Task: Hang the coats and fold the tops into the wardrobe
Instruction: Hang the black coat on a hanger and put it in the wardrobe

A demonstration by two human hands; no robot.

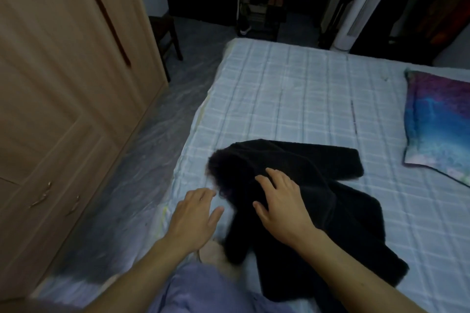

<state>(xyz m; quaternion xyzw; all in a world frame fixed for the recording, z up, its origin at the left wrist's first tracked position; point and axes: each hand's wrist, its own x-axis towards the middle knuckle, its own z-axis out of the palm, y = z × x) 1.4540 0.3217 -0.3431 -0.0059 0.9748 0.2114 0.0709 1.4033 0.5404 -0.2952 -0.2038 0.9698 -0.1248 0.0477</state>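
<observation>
The black coat (318, 185) lies spread on the bed (292, 89) at five o'clock from centre. The right hand (279, 203) rests on it, fingers spread straight; the left hand (195, 213), relaxed and holding nothing, is at the coat's nine o'clock, toward the wardrobe (63, 84).

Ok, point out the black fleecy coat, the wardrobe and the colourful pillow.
black fleecy coat (353, 221): head view, on the middle of its body.
wardrobe (63, 71): head view, on a wooden door panel.
colourful pillow (437, 122): head view, on the blue middle of its cover.
</observation>
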